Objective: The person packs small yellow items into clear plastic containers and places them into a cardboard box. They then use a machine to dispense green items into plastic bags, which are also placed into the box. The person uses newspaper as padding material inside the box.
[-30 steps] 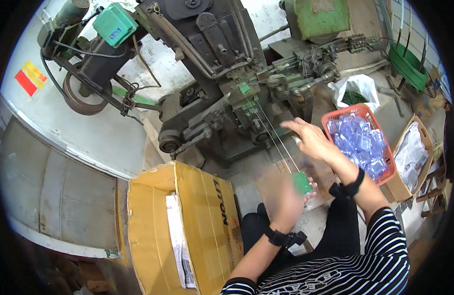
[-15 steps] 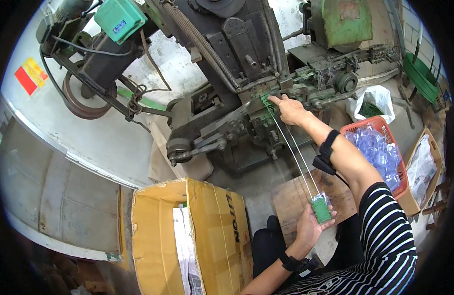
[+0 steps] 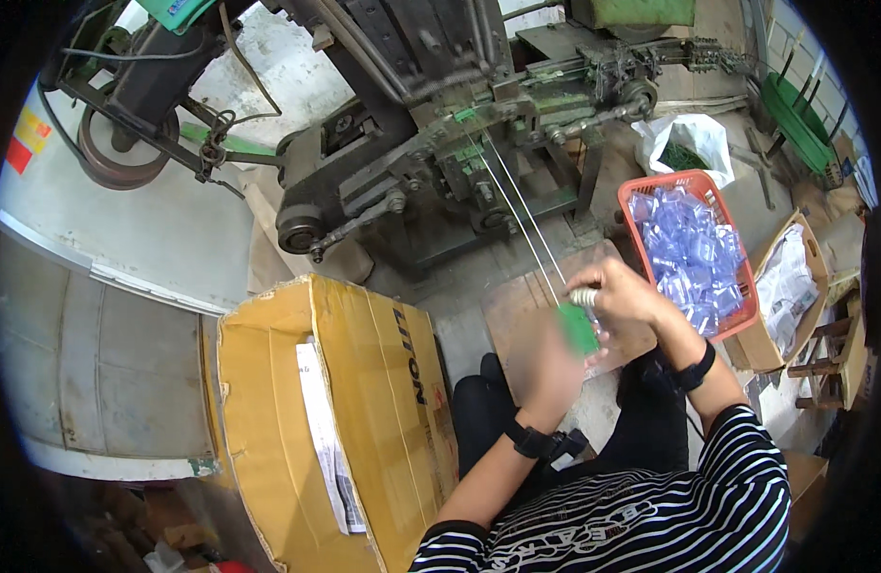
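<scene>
My left hand (image 3: 543, 368), blurred, is closed around a small clear case filled with green pieces (image 3: 579, 329), low in front of my lap. Just above it, my right hand (image 3: 624, 291) is bent in a pinch, with a small pale ribbed piece (image 3: 583, 297) at its fingertips; its exact kind is unclear. Two thin pale rails (image 3: 521, 210) slope down from the dark machine (image 3: 440, 134) to the case. Green pieces also show at the rails' upper end.
A tall yellow carton (image 3: 364, 382) stands close on my left. To the right are a red basket (image 3: 636, 229) of clear bluish plastic cases, a white sack (image 3: 712, 134) with green bits, and an open carton (image 3: 765, 334). A wooden board (image 3: 507, 320) lies beneath my hands.
My right hand has left the machine at the rails' upper end and come down beside the case in my left hand. The whole view has shifted, so the surroundings sit farther left and higher.
</scene>
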Demonstrator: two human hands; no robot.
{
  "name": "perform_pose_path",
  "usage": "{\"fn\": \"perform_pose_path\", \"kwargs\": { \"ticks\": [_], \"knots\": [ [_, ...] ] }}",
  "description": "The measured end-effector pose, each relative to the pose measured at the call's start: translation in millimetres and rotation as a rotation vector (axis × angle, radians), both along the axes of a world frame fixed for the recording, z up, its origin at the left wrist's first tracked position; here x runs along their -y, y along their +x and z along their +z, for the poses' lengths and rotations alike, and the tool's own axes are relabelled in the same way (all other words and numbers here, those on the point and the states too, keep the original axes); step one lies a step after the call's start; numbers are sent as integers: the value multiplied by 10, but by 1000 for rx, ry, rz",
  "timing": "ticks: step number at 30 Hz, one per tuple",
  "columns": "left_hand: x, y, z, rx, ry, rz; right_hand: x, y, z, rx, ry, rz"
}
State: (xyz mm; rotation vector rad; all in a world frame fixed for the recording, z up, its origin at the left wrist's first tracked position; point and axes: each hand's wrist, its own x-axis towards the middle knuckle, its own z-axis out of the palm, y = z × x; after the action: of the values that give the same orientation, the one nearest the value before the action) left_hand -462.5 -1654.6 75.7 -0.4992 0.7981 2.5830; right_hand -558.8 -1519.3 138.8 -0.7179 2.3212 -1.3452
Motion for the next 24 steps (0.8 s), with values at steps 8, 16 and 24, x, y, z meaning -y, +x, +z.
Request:
{"fn": "perform_pose_path", "kwargs": {
  "ticks": [8, 16, 24],
  "knots": [
    [-49, -148, 177, 43, -73, -41, 115, 629, 53, -459, 271, -310],
    [-193, 367, 523, 52, -297, -263, -153, 1142, 290, -562, -10, -521],
    [967, 784, 1729, -303, -566, -349, -413, 1047, -800, -235, 349, -539]
  ]
}}
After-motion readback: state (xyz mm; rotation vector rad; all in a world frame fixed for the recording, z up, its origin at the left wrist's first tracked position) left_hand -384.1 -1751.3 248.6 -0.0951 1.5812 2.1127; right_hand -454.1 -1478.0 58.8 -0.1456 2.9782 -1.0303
